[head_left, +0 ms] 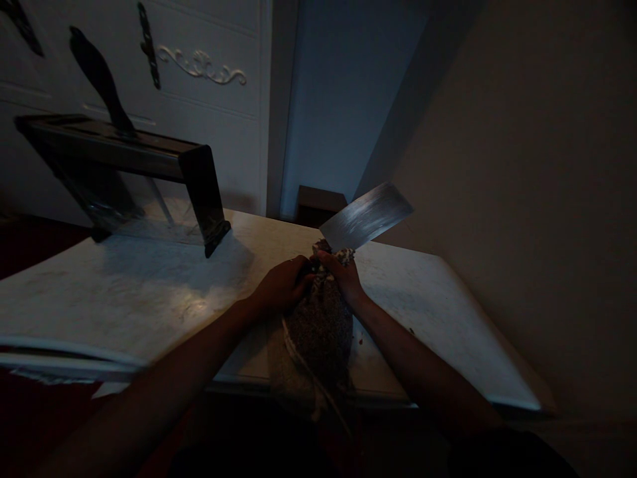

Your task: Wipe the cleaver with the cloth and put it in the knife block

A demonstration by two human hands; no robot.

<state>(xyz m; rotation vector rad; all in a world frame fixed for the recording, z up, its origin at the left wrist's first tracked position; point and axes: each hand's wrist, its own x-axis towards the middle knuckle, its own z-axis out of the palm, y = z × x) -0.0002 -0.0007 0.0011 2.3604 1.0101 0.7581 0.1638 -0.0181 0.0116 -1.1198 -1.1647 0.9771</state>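
2 hands are held close together in midframe, the left hand (281,287) and the right hand (349,277), and both are clamped on a bunched dark cloth (324,318)! Just beyond the fingers, a broad metal blade (368,216) is angled away to the right, its visible face left bare. Between the hands, the cloth is gathered tightly near the blade's lower end, and its loose length is draped toward the body, past the edge of the white tabletop (423,292). The handle is hidden, so whether it is fully wrapped cannot be told. Midway, it would be judged: a firm hold has been secured, while the blade is not yet covered by cloth and has not been put down. Well left of the hands, a black-framed stand (196,169) is seen, topped by 1 black handle (99,73); just beside the right wrist, small specks (361,341) are scattered.
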